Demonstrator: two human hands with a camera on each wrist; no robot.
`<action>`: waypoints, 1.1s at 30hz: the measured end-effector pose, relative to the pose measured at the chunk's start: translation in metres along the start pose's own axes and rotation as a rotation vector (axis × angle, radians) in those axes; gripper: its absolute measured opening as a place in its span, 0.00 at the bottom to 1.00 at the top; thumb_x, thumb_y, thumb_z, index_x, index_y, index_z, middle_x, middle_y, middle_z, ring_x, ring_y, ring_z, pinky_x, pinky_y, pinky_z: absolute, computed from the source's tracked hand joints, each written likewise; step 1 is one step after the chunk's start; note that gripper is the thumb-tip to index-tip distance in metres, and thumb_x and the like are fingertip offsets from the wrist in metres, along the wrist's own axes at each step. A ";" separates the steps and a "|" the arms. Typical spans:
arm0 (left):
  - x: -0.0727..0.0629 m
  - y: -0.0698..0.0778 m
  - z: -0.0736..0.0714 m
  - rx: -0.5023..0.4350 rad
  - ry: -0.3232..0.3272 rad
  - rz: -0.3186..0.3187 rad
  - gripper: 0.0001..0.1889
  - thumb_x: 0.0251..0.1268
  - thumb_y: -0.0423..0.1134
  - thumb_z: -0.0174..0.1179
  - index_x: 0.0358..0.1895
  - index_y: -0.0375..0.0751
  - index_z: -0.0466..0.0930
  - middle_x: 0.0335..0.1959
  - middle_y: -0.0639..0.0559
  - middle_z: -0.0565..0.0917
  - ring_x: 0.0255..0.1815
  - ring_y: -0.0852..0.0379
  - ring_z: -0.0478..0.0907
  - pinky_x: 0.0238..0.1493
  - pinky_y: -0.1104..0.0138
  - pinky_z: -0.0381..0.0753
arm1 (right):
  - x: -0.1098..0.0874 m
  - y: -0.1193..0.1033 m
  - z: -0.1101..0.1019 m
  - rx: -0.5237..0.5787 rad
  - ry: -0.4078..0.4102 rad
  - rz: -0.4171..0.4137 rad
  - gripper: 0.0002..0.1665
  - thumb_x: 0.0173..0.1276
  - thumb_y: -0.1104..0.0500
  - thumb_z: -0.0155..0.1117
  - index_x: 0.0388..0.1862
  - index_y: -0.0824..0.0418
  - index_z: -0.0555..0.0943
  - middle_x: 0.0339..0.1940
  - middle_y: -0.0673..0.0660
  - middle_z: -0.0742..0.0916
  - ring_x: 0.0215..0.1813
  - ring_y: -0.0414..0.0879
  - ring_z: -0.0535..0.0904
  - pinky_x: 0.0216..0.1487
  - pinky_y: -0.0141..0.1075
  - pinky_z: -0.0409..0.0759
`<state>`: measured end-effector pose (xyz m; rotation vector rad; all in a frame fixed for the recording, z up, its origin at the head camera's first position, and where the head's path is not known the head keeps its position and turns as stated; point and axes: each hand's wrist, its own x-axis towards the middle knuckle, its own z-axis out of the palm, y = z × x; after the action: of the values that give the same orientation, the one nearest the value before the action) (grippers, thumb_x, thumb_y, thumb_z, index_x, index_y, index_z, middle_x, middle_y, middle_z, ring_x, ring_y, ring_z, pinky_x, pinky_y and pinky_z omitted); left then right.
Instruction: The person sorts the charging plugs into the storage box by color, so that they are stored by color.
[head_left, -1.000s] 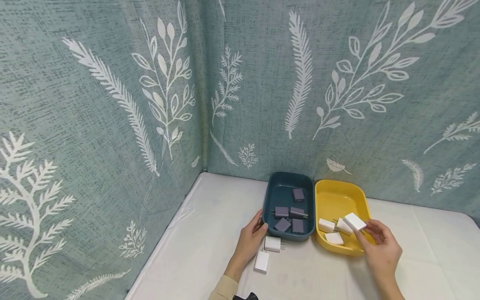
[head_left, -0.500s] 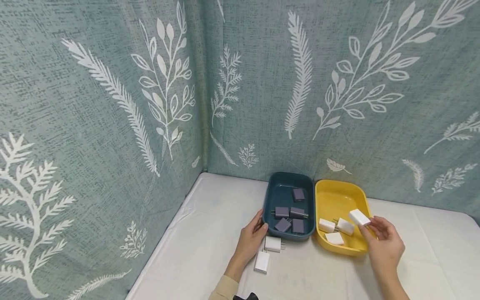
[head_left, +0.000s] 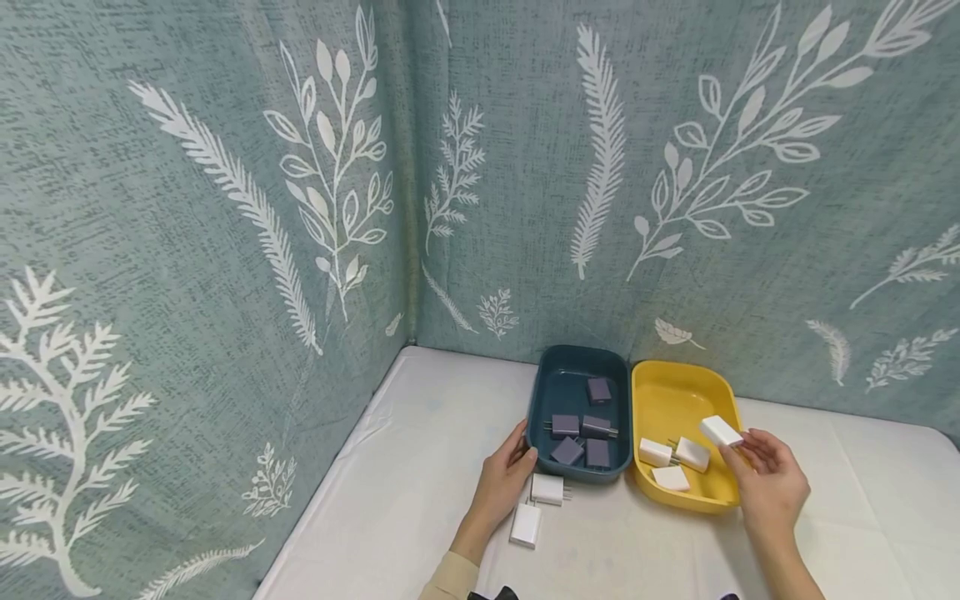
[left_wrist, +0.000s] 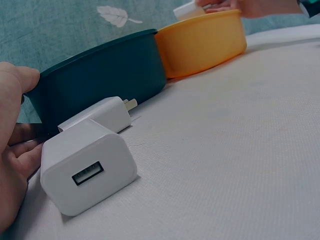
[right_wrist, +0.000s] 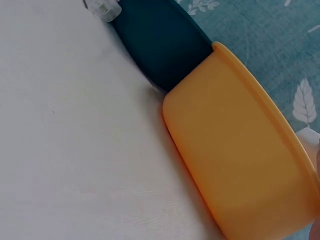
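My right hand (head_left: 774, 483) pinches a white USB wall charger (head_left: 722, 431) above the right side of the yellow bin (head_left: 678, 497). Inside that bin lie several more white chargers, one being a charger (head_left: 692, 454) nearest the held one. At the dark blue bin (head_left: 579, 473), my left hand (head_left: 501, 475) holds the front left corner, thumb and fingers against its wall. Several dark purple chargers (head_left: 597, 453) lie in the blue bin. Just below my left fingers, two white chargers rest on the cloth: one charger (left_wrist: 89, 167) shows its USB port, the other charger (left_wrist: 112, 114) its prongs.
The bins stand side by side, against the green leaf-print curtain (head_left: 525, 208) at the back. White cloth (head_left: 622, 550) covers the table. Small black objects (head_left: 504, 593) peek in at the bottom edge of the head view.
My right hand has shifted slightly to the right with the white charger, uncovering more of the charger lying beneath it. The left hand keeps its place at the blue bin.
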<state>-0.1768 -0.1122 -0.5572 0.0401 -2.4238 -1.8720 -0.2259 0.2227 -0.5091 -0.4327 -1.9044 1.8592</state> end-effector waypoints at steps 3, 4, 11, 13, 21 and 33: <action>-0.001 0.000 0.000 -0.005 -0.002 -0.002 0.29 0.74 0.51 0.52 0.75 0.58 0.59 0.71 0.48 0.70 0.71 0.52 0.70 0.70 0.63 0.71 | 0.002 0.000 0.000 -0.005 -0.001 0.002 0.25 0.50 0.77 0.72 0.48 0.68 0.78 0.33 0.38 0.83 0.35 0.26 0.81 0.41 0.13 0.80; -0.001 -0.001 0.001 -0.006 -0.002 -0.003 0.29 0.74 0.51 0.52 0.75 0.58 0.60 0.71 0.48 0.71 0.71 0.52 0.70 0.70 0.63 0.72 | 0.003 0.000 0.000 -0.006 -0.002 0.003 0.25 0.50 0.77 0.72 0.48 0.68 0.78 0.33 0.38 0.83 0.35 0.26 0.81 0.40 0.13 0.80; -0.001 -0.003 0.001 -0.009 0.000 0.006 0.28 0.74 0.50 0.52 0.75 0.58 0.60 0.71 0.47 0.71 0.71 0.51 0.70 0.70 0.63 0.72 | 0.005 0.000 0.001 -0.041 -0.012 0.005 0.25 0.51 0.75 0.72 0.49 0.65 0.78 0.34 0.36 0.83 0.37 0.26 0.80 0.41 0.12 0.79; -0.001 -0.003 0.001 -0.011 -0.004 0.008 0.28 0.74 0.50 0.52 0.75 0.57 0.59 0.71 0.47 0.70 0.71 0.51 0.70 0.70 0.63 0.72 | 0.006 -0.001 0.001 -0.048 -0.013 0.004 0.25 0.51 0.75 0.72 0.49 0.65 0.78 0.34 0.36 0.83 0.38 0.26 0.80 0.41 0.12 0.79; 0.000 -0.002 0.000 -0.009 -0.005 0.009 0.29 0.74 0.51 0.52 0.75 0.57 0.59 0.71 0.47 0.71 0.71 0.51 0.70 0.70 0.63 0.72 | 0.009 -0.001 0.002 -0.055 0.001 -0.041 0.23 0.52 0.73 0.73 0.48 0.64 0.79 0.34 0.37 0.83 0.39 0.26 0.80 0.43 0.12 0.79; 0.001 -0.002 0.000 -0.008 -0.007 0.023 0.29 0.74 0.49 0.52 0.75 0.56 0.59 0.70 0.46 0.71 0.71 0.50 0.70 0.69 0.63 0.72 | 0.004 -0.001 0.000 -0.127 0.003 -0.085 0.21 0.59 0.67 0.70 0.53 0.63 0.79 0.39 0.38 0.83 0.43 0.28 0.81 0.42 0.11 0.77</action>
<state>-0.1777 -0.1127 -0.5590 0.0051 -2.4101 -1.8752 -0.2295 0.2247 -0.5077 -0.3886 -2.0137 1.6897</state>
